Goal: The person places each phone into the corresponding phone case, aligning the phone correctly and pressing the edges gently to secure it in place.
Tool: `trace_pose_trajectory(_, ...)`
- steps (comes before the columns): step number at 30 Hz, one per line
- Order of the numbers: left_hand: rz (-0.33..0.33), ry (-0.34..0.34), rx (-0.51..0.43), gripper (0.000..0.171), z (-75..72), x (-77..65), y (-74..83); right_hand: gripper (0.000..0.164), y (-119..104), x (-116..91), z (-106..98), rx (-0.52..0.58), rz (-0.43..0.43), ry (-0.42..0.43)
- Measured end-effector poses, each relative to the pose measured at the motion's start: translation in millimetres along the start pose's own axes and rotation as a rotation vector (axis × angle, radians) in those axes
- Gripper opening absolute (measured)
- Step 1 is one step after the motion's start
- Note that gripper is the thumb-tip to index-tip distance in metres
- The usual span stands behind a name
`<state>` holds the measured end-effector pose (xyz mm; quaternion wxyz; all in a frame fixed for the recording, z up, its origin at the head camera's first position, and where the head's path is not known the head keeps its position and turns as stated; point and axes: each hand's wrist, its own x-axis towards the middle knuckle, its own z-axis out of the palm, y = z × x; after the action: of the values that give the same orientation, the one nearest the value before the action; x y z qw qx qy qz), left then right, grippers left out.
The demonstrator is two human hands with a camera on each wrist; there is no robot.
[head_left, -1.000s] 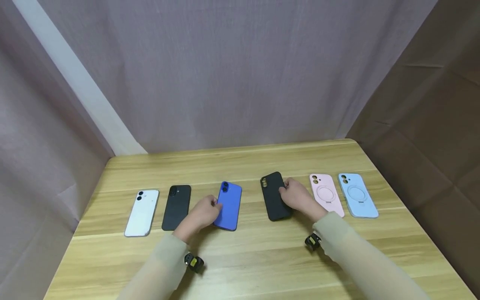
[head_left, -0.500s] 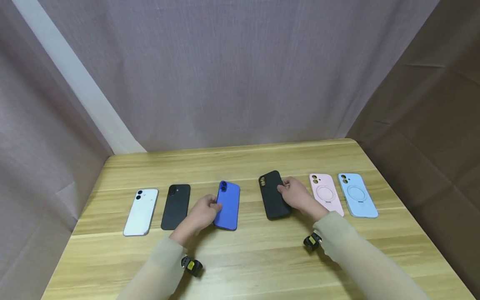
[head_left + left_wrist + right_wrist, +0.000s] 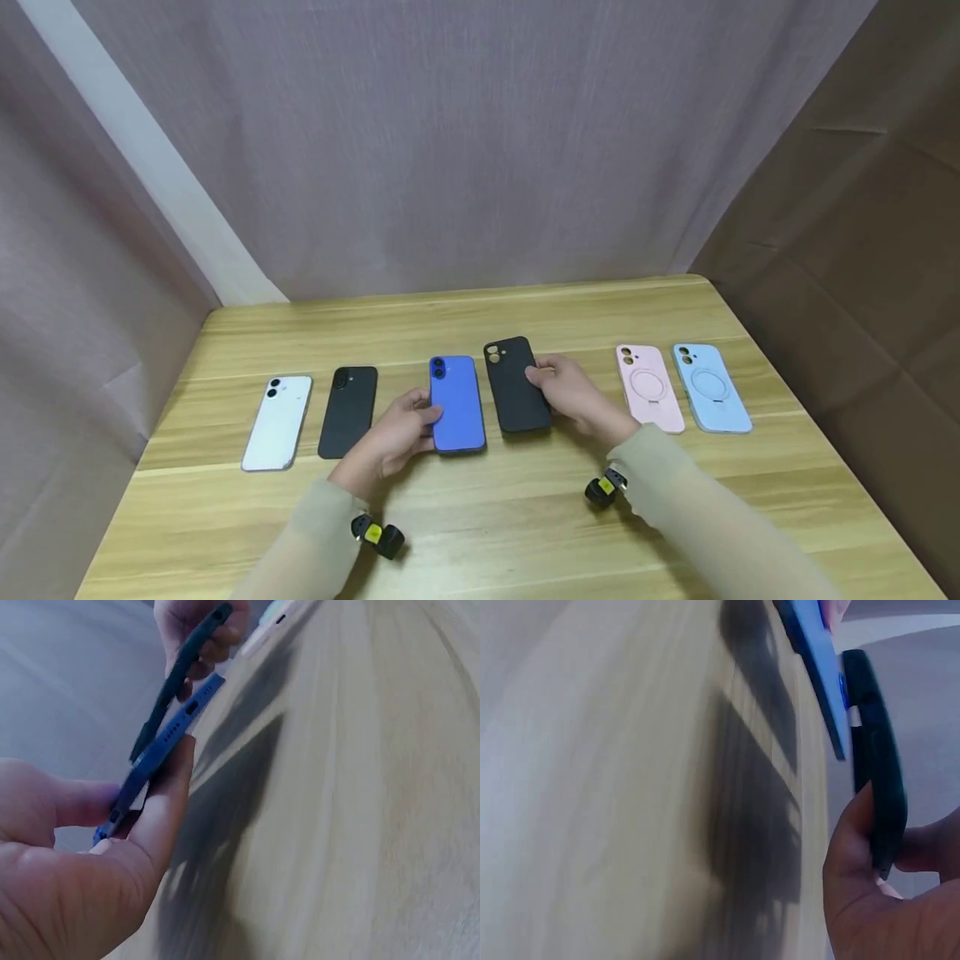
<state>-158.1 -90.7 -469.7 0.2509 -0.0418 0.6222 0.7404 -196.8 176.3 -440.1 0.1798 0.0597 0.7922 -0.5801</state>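
Note:
My left hand (image 3: 401, 429) grips a blue smartphone (image 3: 458, 407) by its left long edge, thumb on the back and fingers beneath. In the left wrist view the phone's port edge (image 3: 171, 733) faces the camera, raised off the wood. Just to its right, my right hand (image 3: 573, 390) holds a black phone case (image 3: 516, 392) by the right edge, thumb over its outer back. The case's camera cutouts are at its top left. Seen from the right wrist, the case (image 3: 885, 769) is lifted too, with the blue phone close beside it. The fingers under both are partly hidden.
On the wooden table (image 3: 480, 525), a white phone (image 3: 276, 425) and a black phone (image 3: 348, 412) lie at the left. A pink case (image 3: 649, 387) and a light blue case (image 3: 711, 387), each with a ring, lie at the right. A curtain (image 3: 480, 150) hangs behind.
The blue phone and the black case have come up off the table, each in its hand. The case has moved left toward the phone, narrowing the gap between them.

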Motion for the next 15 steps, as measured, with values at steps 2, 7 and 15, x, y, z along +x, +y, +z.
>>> trace_pose_trajectory(2, 0.002, -0.023, -0.057, 0.031, 1.0, -1.6, 1.5, 0.035, -2.1, -0.7, 5.2, 0.074, 0.018, -0.024)
trace_pose_trajectory(7, 0.014, -0.052, -0.101, 0.033, 3.2, -5.2, 3.8, 0.035, -4.5, -2.0, 15.4, 0.148, 0.057, -0.07)
trace_pose_trajectory(15, 0.032, -0.095, -0.175, 0.038, 3.9, -4.9, 1.6, 0.032, 0.2, -2.2, 26.3, 0.166, 0.043, -0.097)
